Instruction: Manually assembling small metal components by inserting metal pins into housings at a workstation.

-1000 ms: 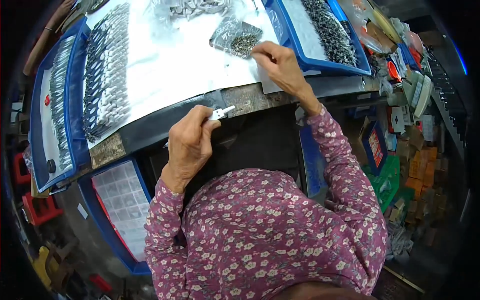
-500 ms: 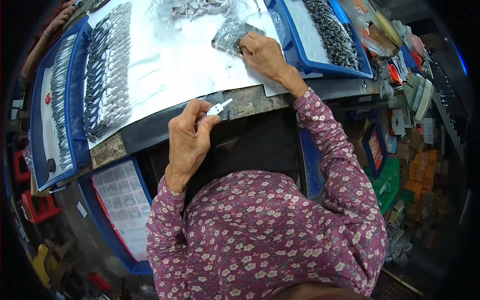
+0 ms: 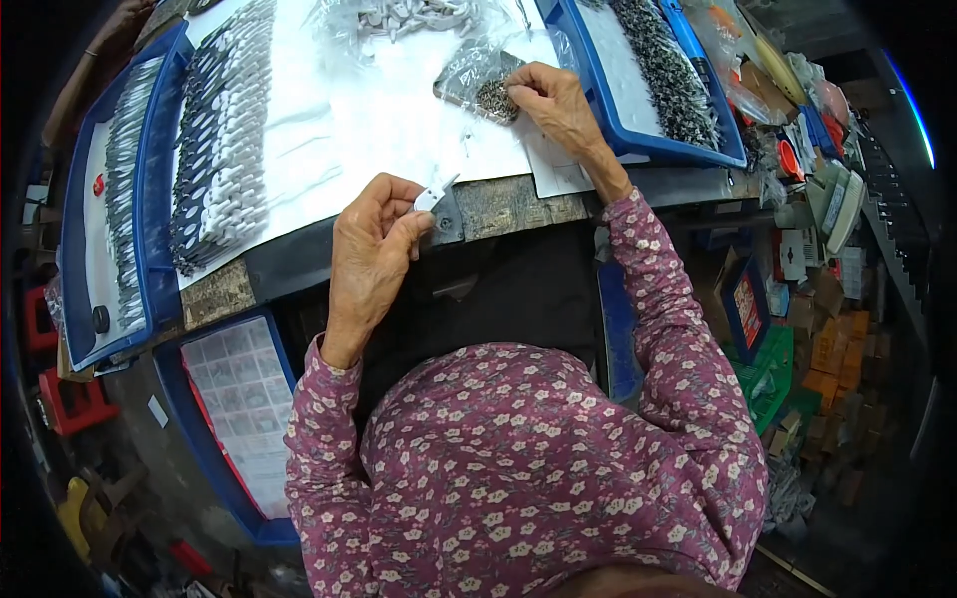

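Observation:
Near the table's front edge, my left hand (image 3: 371, 254) pinches a small white plastic part (image 3: 431, 196) with a narrow pointed tip, between thumb and index finger. My right hand (image 3: 560, 108) is further off, at a clear plastic bag (image 3: 462, 72) spread over a dark shallow holder. Its thumb and index finger are pressed together beside a heap of tiny brownish metal pieces (image 3: 495, 98). Whatever those fingertips hold, if anything, is too small to make out. White paper covers the table under both hands.
Rows of white and dark parts (image 3: 234, 130) lie at the left, beside a blue tray (image 3: 159, 239) of similar pieces. Another blue tray (image 3: 688, 149) with small dark parts stands at the right. Loose white parts (image 3: 419, 15) lie at the back. Below the table is a blue bin (image 3: 284, 349).
My right hand has drawn slightly right at the metal pieces, which now show more. The white part in my left hand has turned a little. The whole view has shifted slightly.

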{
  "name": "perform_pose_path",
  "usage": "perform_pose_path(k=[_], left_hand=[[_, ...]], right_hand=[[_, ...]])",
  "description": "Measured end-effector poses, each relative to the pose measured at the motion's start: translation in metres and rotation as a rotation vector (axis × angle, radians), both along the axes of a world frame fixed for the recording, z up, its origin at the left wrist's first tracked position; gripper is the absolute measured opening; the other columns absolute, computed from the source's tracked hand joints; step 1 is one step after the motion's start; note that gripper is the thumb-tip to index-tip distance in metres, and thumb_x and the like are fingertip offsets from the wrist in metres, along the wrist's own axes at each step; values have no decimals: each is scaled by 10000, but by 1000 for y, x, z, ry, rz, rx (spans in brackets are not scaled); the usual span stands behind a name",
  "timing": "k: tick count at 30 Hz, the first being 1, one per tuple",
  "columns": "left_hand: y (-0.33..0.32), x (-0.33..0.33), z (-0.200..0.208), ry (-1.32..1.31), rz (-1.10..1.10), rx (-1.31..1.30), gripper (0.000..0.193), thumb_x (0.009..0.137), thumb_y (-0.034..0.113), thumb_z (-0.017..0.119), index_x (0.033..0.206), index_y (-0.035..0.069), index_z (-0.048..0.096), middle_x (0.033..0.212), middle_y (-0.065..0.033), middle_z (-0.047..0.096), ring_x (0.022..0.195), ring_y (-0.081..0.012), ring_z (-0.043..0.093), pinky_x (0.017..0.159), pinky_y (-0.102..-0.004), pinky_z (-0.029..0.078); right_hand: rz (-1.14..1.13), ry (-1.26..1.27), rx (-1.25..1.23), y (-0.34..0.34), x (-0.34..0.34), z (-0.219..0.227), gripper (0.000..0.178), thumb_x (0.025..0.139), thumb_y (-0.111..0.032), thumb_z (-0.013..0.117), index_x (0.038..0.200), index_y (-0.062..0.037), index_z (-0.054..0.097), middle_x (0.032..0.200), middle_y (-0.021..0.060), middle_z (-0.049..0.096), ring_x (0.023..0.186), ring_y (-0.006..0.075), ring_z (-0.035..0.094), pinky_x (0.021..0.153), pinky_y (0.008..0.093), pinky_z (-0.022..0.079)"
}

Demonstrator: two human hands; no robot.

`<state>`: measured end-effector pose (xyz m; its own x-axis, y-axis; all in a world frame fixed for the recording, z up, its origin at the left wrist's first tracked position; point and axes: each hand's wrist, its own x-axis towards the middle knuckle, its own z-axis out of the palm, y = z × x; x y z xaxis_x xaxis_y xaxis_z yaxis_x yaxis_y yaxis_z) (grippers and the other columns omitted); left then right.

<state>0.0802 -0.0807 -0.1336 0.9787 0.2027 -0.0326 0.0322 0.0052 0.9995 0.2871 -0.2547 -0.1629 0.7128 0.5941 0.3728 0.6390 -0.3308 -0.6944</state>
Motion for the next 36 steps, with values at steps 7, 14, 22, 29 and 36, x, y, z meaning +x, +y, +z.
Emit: perform_pose_path(k=[7, 14, 22, 29, 36], left_hand=[[-2, 10, 1, 24, -22, -71, 58, 808, -8, 495, 863, -19, 508, 622, -1, 513, 514, -32, 432, 466, -162, 355], [-3, 17, -1, 41, -8, -104, 64, 803, 0, 504, 866, -13, 495, 617, -25, 541, 484, -35, 440, 436, -160, 353], [-5, 23, -7, 71, 16, -198, 82, 802, 9, 518, 876, -6, 486, 631, -53, 582, 457, -38, 475, 369, -147, 347], [-6, 24, -16, 53, 74, -290, 79, 802, -1, 522, 869, -4, 481, 624, -62, 581, 453, -47, 488, 365, -150, 364], [-8, 25, -14, 43, 125, -277, 90, 797, -3, 532, 868, -10, 476, 621, -66, 578, 457, -56, 498, 372, -155, 373]], right_hand=[[18, 155, 81, 2, -3, 1, 159, 841, -141, 545, 781, -4, 598, 634, 1, 553, 509, 25, 434, 436, 170, 342], [37, 240, 131, 2, -5, 1, 127, 832, -107, 554, 786, 7, 586, 620, 18, 563, 487, 30, 439, 427, 169, 346], [53, 385, 278, 7, -32, 9, 80, 824, -57, 555, 823, 20, 576, 679, 58, 601, 510, 46, 485, 442, 164, 371], [149, 599, 302, 21, -82, 21, 52, 812, -38, 562, 826, 11, 569, 693, 62, 601, 513, 36, 488, 400, 147, 354], [171, 796, 460, 33, -101, 18, 83, 802, -51, 597, 857, 11, 588, 709, 50, 601, 525, 45, 496, 415, 144, 357]])
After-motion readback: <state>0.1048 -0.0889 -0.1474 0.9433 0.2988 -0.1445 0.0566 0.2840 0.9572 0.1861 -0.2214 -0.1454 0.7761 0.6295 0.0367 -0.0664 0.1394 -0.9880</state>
